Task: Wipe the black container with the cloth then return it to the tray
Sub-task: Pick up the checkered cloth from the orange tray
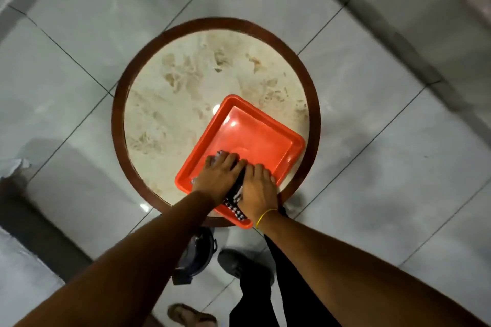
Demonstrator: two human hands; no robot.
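Observation:
An orange tray (255, 138) lies on the near right part of a round marble-topped table (186, 82). Both my hands are over the tray's near corner, side by side. My left hand (220, 178) presses down on a pale part of the cloth that peeks out around its fingers. A black-and-white checked part of the cloth (235, 203) shows between my wrists. My right hand (257, 188) is closed over the black container (242, 174), of which only a dark sliver shows between the hands.
The table has a dark wooden rim (118, 119) and stands on a grey tiled floor (372, 103). Under its near edge sits a dark blue lidded pot (199, 255). My legs, a shoe (236, 263) and a sandal (191, 316) are below.

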